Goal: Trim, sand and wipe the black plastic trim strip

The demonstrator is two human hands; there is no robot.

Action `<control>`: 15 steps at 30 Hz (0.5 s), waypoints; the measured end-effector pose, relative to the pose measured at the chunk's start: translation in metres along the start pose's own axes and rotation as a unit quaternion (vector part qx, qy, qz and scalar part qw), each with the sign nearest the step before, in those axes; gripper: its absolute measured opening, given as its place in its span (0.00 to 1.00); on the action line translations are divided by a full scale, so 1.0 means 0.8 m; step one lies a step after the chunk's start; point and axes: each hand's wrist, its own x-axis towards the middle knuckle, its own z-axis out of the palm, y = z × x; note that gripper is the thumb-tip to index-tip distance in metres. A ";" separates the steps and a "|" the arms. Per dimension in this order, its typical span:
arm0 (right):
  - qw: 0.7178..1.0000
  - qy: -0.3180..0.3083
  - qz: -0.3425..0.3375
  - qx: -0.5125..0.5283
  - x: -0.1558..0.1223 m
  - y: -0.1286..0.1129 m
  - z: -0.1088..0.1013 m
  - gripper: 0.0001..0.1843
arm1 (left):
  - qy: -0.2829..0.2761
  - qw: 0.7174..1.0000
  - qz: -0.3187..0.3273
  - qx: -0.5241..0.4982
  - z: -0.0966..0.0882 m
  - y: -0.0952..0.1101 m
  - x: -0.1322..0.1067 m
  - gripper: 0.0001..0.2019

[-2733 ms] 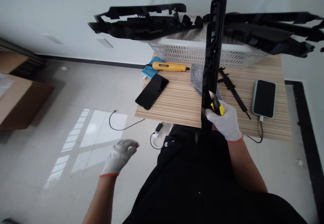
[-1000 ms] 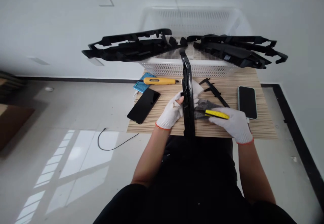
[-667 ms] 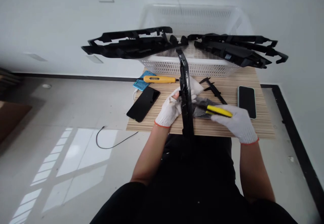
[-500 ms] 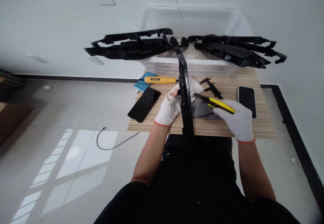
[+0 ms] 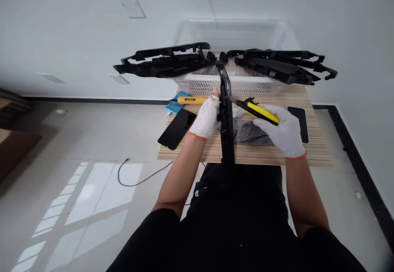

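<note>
A long black plastic part (image 5: 227, 120) stands on edge, running from my lap up toward the basket. My left hand (image 5: 208, 117), in a white glove, is closed round its left side near the upper end. My right hand (image 5: 283, 130), also gloved, is closed on a yellow utility knife (image 5: 260, 112) whose blade points left, at or very near the part's upper right edge. A grey cloth (image 5: 248, 132) lies on the table under both hands.
A white basket (image 5: 234, 84) at the table's back carries several long black plastic parts (image 5: 166, 62) sticking out left and right (image 5: 280, 65). On the striped wooden table (image 5: 314, 153) lie a yellow tool (image 5: 191, 100), a black phone (image 5: 177, 128) and another phone (image 5: 301, 116).
My left hand came up from the floor side and gripped the black part, which now leans lower over the table. My right hand with the knife has slid up along the part.
</note>
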 end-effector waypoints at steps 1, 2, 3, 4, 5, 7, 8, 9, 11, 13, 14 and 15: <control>1.000 0.004 -0.005 -0.010 0.005 -0.002 -0.001 0.22 | 0.001 1.000 -0.011 -0.010 0.001 -0.002 -0.002 0.27; 1.000 0.015 -0.002 -0.016 0.009 -0.004 -0.002 0.21 | -0.009 1.000 -0.018 -0.015 0.001 -0.004 -0.007 0.28; 1.000 0.022 0.006 -0.015 0.012 -0.006 -0.003 0.21 | -0.027 0.999 -0.020 -0.015 0.001 -0.004 -0.013 0.29; 1.000 0.014 0.014 -0.008 0.015 -0.006 -0.005 0.21 | -0.055 0.998 -0.019 -0.010 0.000 -0.003 -0.020 0.29; 1.000 -0.009 0.018 0.002 0.016 -0.006 -0.006 0.21 | -0.084 0.996 -0.016 -0.004 -0.002 -0.003 -0.028 0.29; 0.999 -0.052 0.014 0.004 0.016 -0.002 -0.007 0.21 | -0.135 0.991 -0.001 0.017 -0.008 -0.003 -0.044 0.27; 0.999 -0.039 0.014 -0.011 0.013 0.002 -0.007 0.21 | -0.151 0.988 0.008 0.039 -0.012 -0.004 -0.053 0.25; 0.999 0.001 0.020 -0.033 0.009 0.006 -0.006 0.22 | -0.157 0.985 0.016 0.068 -0.017 -0.005 -0.061 0.22; 0.992 0.091 0.043 -0.082 -0.003 0.016 -0.004 0.24 | -0.149 0.978 0.021 0.143 -0.029 -0.010 -0.077 0.19; 0.981 0.112 0.068 -0.141 -0.017 0.027 -0.001 0.26 | -0.135 0.970 0.007 0.201 -0.040 -0.016 -0.095 0.16; 0.975 0.102 0.083 -0.176 -0.024 0.032 0.001 0.27 | -0.132 0.968 -0.005 0.214 -0.044 -0.020 -0.104 0.15; 0.968 0.088 0.102 -0.212 -0.030 0.037 0.004 0.27 | -0.133 0.966 -0.017 0.219 -0.047 -0.023 -0.112 0.15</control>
